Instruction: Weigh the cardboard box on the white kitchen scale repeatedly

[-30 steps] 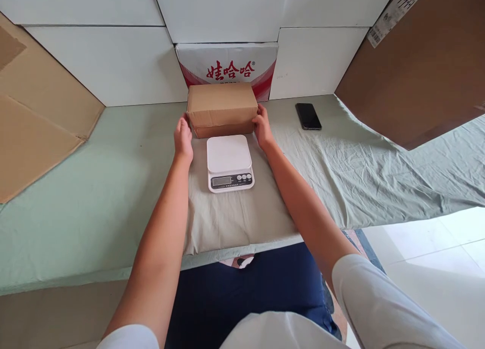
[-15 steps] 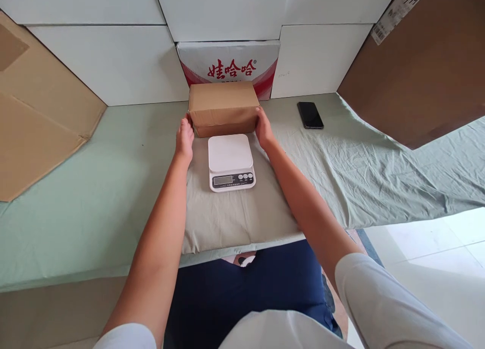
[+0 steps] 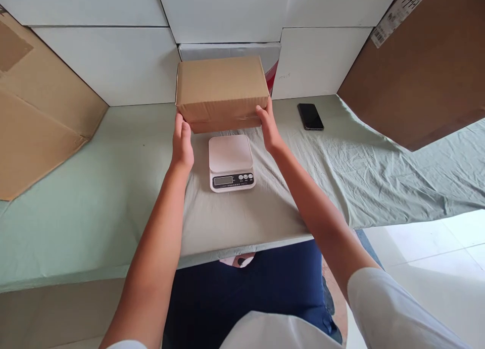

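Observation:
Between my two hands is a closed brown cardboard box (image 3: 223,84), raised above the cloth behind the scale. My left hand (image 3: 182,142) grips its lower left end, with the thumb at the front and the other fingers partly hidden. On the right end, my right hand (image 3: 269,124) holds it with the thumb on the front face. A white kitchen scale (image 3: 230,154) rests on the cloth just in front of and below the box. Its plate is bare, and its display and buttons face me.
A black phone (image 3: 310,116) lies on the green cloth (image 3: 113,187) to the right. Large cardboard panels (image 3: 41,106) stand at the left, and a big brown carton (image 3: 420,71) at the right. White boxes (image 3: 227,13) form the back, one with a red marking mostly hidden by the held box.
Both hands have lifted the cardboard box up off the cloth, and it appears larger and nearer. It now covers the red lettering on the white box behind. The scale has not moved.

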Available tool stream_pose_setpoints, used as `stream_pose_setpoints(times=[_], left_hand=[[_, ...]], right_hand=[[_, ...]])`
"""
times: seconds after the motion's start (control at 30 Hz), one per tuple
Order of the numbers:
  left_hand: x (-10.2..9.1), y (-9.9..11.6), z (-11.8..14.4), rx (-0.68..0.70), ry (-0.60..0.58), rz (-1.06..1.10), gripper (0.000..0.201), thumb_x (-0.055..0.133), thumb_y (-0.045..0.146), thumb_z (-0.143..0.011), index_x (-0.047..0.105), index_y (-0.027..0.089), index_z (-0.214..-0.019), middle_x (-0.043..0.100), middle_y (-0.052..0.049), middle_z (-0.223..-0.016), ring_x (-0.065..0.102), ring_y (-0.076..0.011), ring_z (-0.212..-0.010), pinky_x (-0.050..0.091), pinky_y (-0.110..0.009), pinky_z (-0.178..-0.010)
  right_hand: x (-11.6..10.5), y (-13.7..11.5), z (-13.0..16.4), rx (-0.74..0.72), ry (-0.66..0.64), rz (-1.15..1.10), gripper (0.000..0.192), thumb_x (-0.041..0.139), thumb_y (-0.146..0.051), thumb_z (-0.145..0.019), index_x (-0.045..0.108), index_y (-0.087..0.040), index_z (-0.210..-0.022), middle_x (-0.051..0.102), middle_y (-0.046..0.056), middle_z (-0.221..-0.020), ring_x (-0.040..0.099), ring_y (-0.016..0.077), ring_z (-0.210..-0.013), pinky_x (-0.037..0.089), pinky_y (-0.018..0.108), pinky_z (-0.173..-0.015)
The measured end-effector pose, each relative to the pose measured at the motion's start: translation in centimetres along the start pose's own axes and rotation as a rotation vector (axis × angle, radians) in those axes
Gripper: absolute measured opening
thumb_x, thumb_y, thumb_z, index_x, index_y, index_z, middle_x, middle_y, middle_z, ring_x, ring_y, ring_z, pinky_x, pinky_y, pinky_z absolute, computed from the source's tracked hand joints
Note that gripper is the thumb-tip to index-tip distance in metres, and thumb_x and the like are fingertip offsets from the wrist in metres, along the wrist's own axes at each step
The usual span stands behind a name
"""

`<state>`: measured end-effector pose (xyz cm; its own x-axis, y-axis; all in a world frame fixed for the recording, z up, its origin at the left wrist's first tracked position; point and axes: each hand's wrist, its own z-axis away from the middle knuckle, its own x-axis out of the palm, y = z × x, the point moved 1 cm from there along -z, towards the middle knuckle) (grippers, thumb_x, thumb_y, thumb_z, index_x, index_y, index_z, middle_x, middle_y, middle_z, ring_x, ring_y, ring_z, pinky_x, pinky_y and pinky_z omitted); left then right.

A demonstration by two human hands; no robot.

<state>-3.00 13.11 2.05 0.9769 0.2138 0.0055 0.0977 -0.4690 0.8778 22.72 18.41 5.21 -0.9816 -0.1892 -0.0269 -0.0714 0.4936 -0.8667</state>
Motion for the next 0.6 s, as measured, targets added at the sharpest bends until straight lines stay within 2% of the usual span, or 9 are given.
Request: stream_pose_setpoints(times=[0.1, 0.17, 0.27, 0.37, 0.6], left_hand=[[0.4, 3.3, 3.5, 0.060, -0.037, 0.012, 0.085, 0.048, 0.084, -0.083, 0.049, 0.032, -0.151, 0.048, -0.007, -0.161, 0.038, -0.0300, -0.156, 0.031, -0.044, -0.130], [0.5, 4.8, 6.2, 0.033, -0.047, 0.000, 0.087, 0.049, 0.085, -0.082, 0.049, 0.033, -0.151, 0.049, -0.006, -0.161, 0.035, -0.0313, -0.157, 0.030, -0.044, -0.130], [0.5, 5.9, 9.6, -0.021, -0.072, -0.025, 0.090, 0.049, 0.085, -0.080, 0.047, 0.032, -0.153, 0.048, -0.007, -0.161, 0.032, -0.0348, -0.158, 0.026, -0.050, -0.131], [0.3, 5.9, 11.3, -0.057, -0.064, -0.044, 0.091, 0.048, 0.085, -0.081, 0.046, 0.032, -0.154, 0.049, -0.007, -0.161, 0.032, -0.0348, -0.158, 0.024, -0.050, -0.132], [0.3, 5.7, 11.7, -0.069, -0.024, -0.071, 0.087, 0.046, 0.085, -0.082, 0.049, 0.032, -0.151, 0.053, -0.008, -0.156, 0.040, -0.0346, -0.154, 0.032, -0.051, -0.128]], right_hand=[[-0.7, -2.3, 4.1, -0.014, -0.033, 0.069, 0.092, 0.049, -0.082, -0.083, 0.017, -0.043, -0.160, 0.020, -0.009, -0.175, 0.014, 0.0260, -0.166, 0.014, 0.053, -0.139], [-0.9, -2.9, 7.2, -0.007, -0.048, 0.092, 0.092, 0.049, -0.079, -0.085, 0.013, -0.041, -0.161, 0.014, -0.007, -0.177, 0.012, 0.0266, -0.167, 0.014, 0.052, -0.139], [-0.9, -3.0, 10.6, -0.020, 0.003, 0.098, 0.085, 0.050, -0.072, -0.090, 0.015, -0.041, -0.161, 0.019, -0.004, -0.176, 0.019, 0.0271, -0.165, 0.021, 0.052, -0.138], [-0.4, -2.8, 11.7, -0.042, 0.042, 0.088, 0.081, 0.049, -0.069, -0.091, 0.018, -0.041, -0.160, 0.027, -0.002, -0.172, 0.025, 0.0288, -0.162, 0.026, 0.054, -0.136], [0.2, -2.8, 11.4, 0.011, 0.046, 0.082, 0.081, 0.045, -0.072, -0.089, 0.020, -0.038, -0.158, 0.038, 0.002, -0.165, 0.032, 0.0284, -0.157, 0.031, 0.053, -0.134]])
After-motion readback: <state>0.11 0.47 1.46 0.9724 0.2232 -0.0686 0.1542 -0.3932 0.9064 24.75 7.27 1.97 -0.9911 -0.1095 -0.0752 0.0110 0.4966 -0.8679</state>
